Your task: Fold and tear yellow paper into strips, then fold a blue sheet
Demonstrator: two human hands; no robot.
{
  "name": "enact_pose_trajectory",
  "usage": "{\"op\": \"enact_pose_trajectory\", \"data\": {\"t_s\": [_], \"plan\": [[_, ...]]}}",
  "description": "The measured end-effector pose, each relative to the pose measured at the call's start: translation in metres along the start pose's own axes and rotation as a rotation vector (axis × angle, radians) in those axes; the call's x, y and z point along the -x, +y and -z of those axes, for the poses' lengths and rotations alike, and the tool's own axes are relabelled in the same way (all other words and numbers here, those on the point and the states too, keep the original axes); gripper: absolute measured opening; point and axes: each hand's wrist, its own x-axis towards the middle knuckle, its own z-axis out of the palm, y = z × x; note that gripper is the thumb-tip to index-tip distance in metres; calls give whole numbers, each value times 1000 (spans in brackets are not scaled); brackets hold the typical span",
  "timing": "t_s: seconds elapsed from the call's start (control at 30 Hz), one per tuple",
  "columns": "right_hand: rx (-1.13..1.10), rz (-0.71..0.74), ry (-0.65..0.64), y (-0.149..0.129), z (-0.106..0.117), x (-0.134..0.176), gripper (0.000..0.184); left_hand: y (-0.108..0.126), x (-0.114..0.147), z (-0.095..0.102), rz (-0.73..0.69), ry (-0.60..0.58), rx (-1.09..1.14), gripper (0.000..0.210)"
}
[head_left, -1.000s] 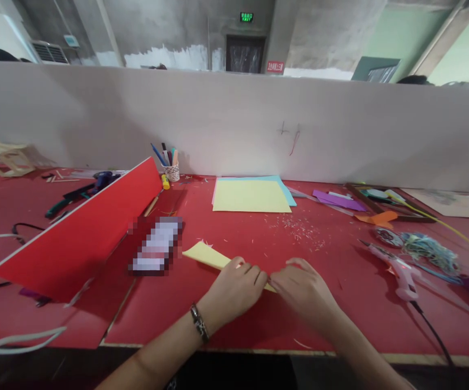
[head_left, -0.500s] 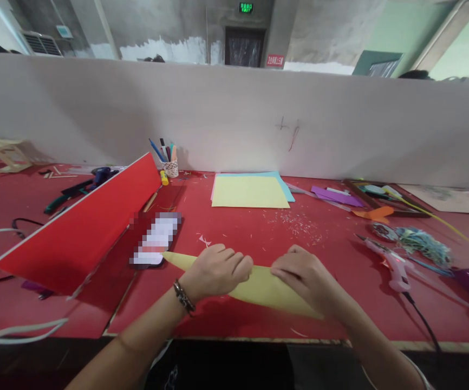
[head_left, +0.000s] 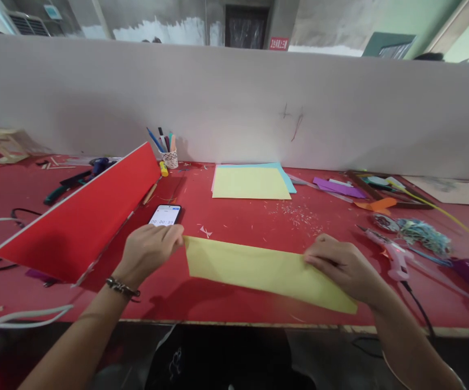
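A long strip of yellow paper (head_left: pixel 242 265) is stretched between my two hands, just above the red tabletop. My left hand (head_left: pixel 151 249) pinches its upper left corner, fingers closed. Toward the right part of its upper edge, my right hand (head_left: pixel 342 262) grips the paper between thumb and fingers. The strip slopes down to the right, and its lower right end hangs below my right hand. Behind my left hand lies a phone (head_left: pixel 165 214) with a timer on its screen, partly covered by that hand.
Yellow, blue and pink sheets (head_left: pixel 251 183) lie stacked at the back. A red board (head_left: pixel 84 216) leans at left near a pen cup (head_left: pixel 169 158). A pink glue gun (head_left: pixel 392 257), a yarn bundle (head_left: pixel 423 238) and purple paper (head_left: pixel 338 188) are at right. Paper scraps (head_left: pixel 299 214) dot the table (head_left: pixel 238 216).
My left hand has moved left to the strip's corner, and my right hand has moved a little right. The yellow paper is now spread flatter and wider between them.
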Motion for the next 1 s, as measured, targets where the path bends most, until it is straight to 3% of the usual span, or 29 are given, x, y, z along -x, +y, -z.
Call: {"op": "enact_pose_trajectory", "data": {"t_s": [0.1, 0.17, 0.27, 0.37, 0.47, 0.6, 0.7, 0.8, 1.0], "plan": [[32, 21, 36, -1, 2, -1, 24, -2, -1, 2, 180, 35, -6, 25], [39, 71, 20, -3, 0, -5, 23, 6, -9, 8, 256, 82, 155, 19], [14, 148, 20, -7, -6, -12, 21, 26, -25, 19, 113, -8, 407, 24], [-1, 198, 46, -9, -10, -17, 17, 42, -36, 23, 11, -67, 463, 32], [9, 199, 85, -7, -9, -18, 18, 45, -35, 21, 2, -15, 513, 14], [160, 130, 150, -4, -8, -17, 17, 41, -29, 17, -28, 4, 550, 17], [361, 99, 282, -14, -16, -19, 18, 45, -30, 18, -78, -17, 542, 20], [408, 187, 356, -33, -31, -21, 25, 53, -37, 23, -83, -2, 568, 21], [413, 270, 379, -53, -57, -30, 11, 64, -45, 31, -128, 3, 599, 28]]}}
